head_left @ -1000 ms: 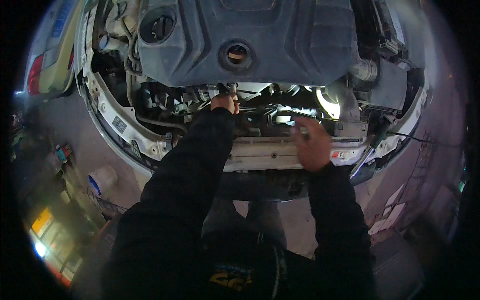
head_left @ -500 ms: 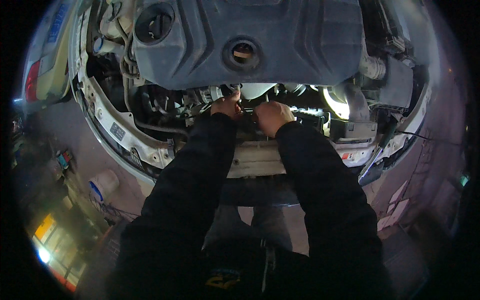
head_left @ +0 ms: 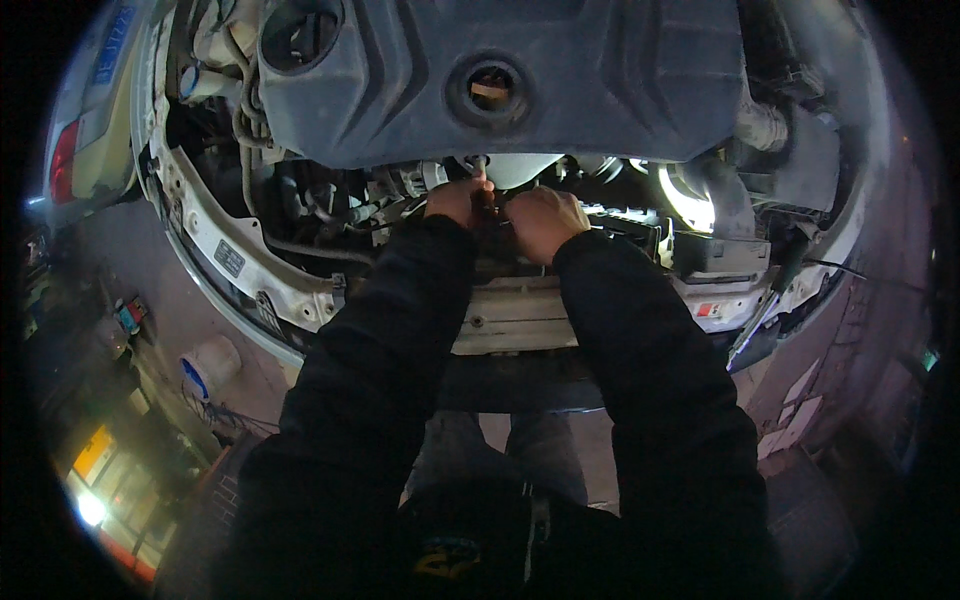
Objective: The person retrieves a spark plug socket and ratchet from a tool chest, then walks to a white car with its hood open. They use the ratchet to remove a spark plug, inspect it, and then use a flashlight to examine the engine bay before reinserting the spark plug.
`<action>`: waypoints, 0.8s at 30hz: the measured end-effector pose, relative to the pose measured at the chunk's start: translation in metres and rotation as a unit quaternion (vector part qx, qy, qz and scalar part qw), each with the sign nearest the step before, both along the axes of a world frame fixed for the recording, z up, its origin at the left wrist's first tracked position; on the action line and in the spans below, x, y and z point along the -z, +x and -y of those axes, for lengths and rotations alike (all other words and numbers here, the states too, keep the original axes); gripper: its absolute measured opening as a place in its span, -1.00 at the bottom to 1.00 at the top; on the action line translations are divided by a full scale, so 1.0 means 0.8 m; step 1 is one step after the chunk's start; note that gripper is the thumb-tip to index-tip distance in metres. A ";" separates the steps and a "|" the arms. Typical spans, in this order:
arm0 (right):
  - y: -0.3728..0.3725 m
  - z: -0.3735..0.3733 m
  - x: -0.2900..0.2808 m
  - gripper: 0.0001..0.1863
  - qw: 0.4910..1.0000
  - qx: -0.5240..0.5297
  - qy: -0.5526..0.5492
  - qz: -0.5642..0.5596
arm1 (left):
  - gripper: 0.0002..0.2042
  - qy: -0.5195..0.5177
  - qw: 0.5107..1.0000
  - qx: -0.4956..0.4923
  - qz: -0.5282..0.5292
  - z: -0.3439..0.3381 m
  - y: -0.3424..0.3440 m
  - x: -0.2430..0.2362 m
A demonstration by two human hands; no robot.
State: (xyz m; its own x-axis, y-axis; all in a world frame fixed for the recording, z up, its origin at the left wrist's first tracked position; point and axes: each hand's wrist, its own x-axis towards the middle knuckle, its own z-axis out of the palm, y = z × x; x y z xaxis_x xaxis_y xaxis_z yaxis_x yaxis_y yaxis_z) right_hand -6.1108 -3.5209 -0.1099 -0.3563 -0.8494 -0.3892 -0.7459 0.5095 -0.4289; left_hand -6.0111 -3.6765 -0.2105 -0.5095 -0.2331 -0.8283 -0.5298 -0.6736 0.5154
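Both my arms reach into an open car engine bay, just in front of the dark plastic engine cover (head_left: 610, 90). My left hand (head_left: 456, 202) is closed, its fingers pinched near a small metal part below the cover's front edge. What it grips is too small to name. Close beside it, my right hand (head_left: 545, 220) is curled with the knuckles up, and its fingertips and anything in them are hidden. A pale rounded part (head_left: 520, 170) shows between the hands and the cover.
The pale front crossmember (head_left: 520, 318) runs under my wrists. A lit work lamp (head_left: 688, 200) glows to the right, and a long metal-shafted tool (head_left: 752, 328) leans at the right front corner. A white bucket (head_left: 212, 365) lies on the floor at left; another car (head_left: 92, 140) stands beyond.
My view has shifted slightly, so the engine cover sits a little higher and larger. Both hands stay at the same spot, with the right hand's fingers turned a little.
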 end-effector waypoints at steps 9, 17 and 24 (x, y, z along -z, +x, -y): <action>0.008 -0.001 0.010 -0.85 0.999 0.045 0.003 -0.014 | -0.73 -0.248 0.959 0.133 0.033 -0.012 -0.013 -0.030; 0.007 -0.002 -0.003 -0.82 0.998 0.045 -0.033 0.008 | -0.79 -0.162 0.981 0.108 0.016 -0.006 -0.016 -0.035; 0.000 -0.001 0.010 -0.70 0.997 0.040 0.012 0.058 | -0.69 0.048 0.998 -0.034 0.007 -0.003 -0.007 -0.019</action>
